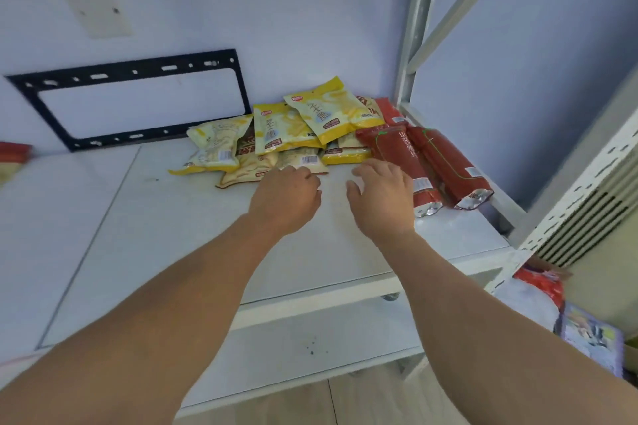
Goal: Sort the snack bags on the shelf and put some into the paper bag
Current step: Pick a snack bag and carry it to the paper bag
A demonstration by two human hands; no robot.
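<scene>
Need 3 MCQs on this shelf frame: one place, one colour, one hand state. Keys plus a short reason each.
1. Where do the long red packs lie on the shelf?
A. right of the yellow pile
B. left of it
C. on the floor

2. What colour is the top bag of the pile?
A. blue
B. yellow
C. green

3. What is the right hand doing?
A. gripping a red pack
B. holding a paper bag
C. spread open, holding nothing

Key: 1 A, they lie by the right upright; 2 B, yellow wrapper; 3 C, fingers spread above the shelf beside the left hand.
</scene>
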